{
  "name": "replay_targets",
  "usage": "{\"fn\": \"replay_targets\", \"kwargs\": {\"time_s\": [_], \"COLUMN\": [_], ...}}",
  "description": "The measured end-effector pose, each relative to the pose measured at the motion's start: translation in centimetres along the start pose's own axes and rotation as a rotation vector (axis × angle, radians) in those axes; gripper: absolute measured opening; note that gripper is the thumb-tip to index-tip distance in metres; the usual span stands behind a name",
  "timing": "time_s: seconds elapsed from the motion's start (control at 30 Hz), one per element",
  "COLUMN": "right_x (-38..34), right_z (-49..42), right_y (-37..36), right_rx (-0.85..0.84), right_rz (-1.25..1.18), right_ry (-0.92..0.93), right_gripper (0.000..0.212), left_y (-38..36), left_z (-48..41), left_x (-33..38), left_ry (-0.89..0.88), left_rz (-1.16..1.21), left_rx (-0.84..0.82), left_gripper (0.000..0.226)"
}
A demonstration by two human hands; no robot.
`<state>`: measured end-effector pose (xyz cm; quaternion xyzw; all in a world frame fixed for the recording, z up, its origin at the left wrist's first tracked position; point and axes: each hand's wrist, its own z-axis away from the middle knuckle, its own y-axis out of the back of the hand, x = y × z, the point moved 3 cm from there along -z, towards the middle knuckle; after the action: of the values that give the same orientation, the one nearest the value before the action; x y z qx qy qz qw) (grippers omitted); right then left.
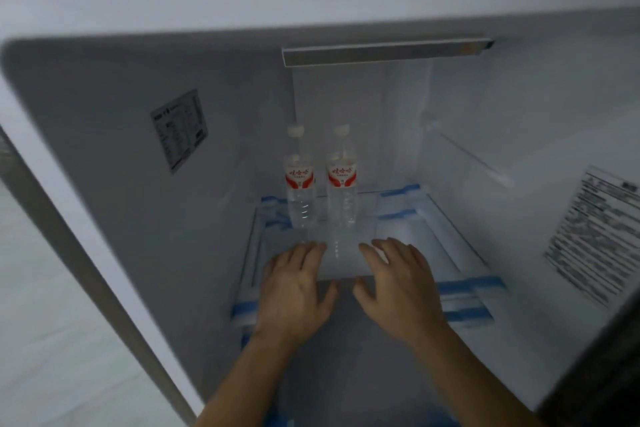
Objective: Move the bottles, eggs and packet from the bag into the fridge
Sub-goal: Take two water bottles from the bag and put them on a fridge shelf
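Dim, bluish light fills the fridge (pixel 225 97); the glass shelf (pixel 398 246) gleams palest. Everything is softly blurred, the right-wall sticker (pixel 595 236) unreadable, and wide-angle distortion bends the edges.

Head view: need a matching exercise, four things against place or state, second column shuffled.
Column A
1. left bottle
2. right hand
3. small label
4. large printed sheet

Column B
a. stuck on the right inner wall
b. upright towards the back of the shelf
c. open, fingers spread, holding nothing
d. stuck on the left inner wall

Pairs: 1-b, 2-c, 3-d, 4-a
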<state>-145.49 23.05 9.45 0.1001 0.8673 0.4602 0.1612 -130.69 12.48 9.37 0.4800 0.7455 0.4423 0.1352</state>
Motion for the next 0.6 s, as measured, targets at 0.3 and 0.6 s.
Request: {"fn": "replay_targets", "kwargs": {"time_s": [0.3,0.6], "right_x": [-0.3,0.8], "right_z": [8.7,16.2], "right_y": [2.5,2.9], "right_rx": [-0.042,-0.121], "right_rz": [-0.046,-0.019], "right_ry": [-0.063,-0.173], "right_gripper": [0.056,0.059], "left_y": [1.0,-0.9], "left_z": [6.7,11.2], "left_x": [5.2,8.2], "left_ry": [-0.081,-0.166], "left_rz": [-0.050,0.029], "left_rx": [-0.092,-0.230], "left_gripper": [0.060,0.059]}}
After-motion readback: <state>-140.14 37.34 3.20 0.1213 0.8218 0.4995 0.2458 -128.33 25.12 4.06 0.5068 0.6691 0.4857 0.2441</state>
